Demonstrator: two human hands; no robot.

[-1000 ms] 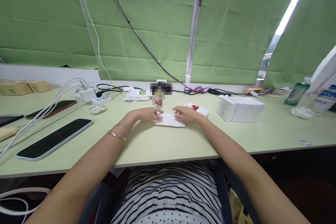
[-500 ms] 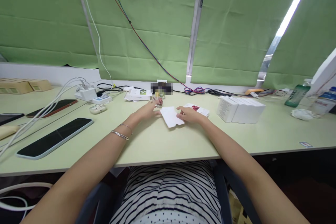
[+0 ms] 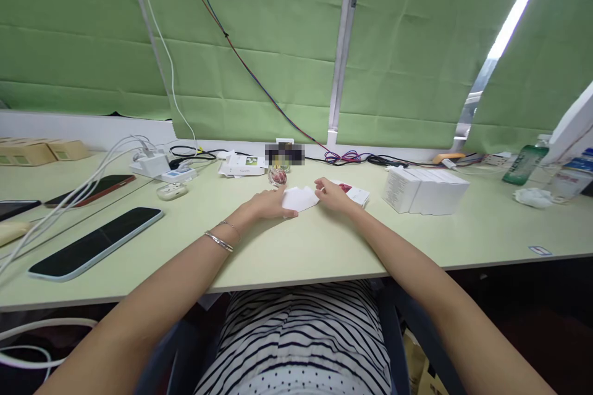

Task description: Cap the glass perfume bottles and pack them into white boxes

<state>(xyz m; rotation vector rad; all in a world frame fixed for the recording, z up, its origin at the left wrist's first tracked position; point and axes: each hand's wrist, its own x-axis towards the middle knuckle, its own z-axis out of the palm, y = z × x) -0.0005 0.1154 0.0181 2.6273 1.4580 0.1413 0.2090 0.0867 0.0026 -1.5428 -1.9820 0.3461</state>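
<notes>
Left hand (image 3: 270,203) clamped a flat, angular white card (image 3: 300,198) between thumb and fingers; right hand (image 3: 331,195), fingers loosely curled, sat at the card's edge, hold unclear.

Your left hand (image 3: 269,203) makes the grip, thumb (image 3: 290,213) pointing rightward; beside that grip, your right hand (image 3: 332,195) curls its fingers; both forearms (image 3: 180,281) slant inward.

Silver bracelets (image 3: 219,241); black-and-white striped clothing (image 3: 296,324); white dotted fabric (image 3: 303,379).
</notes>
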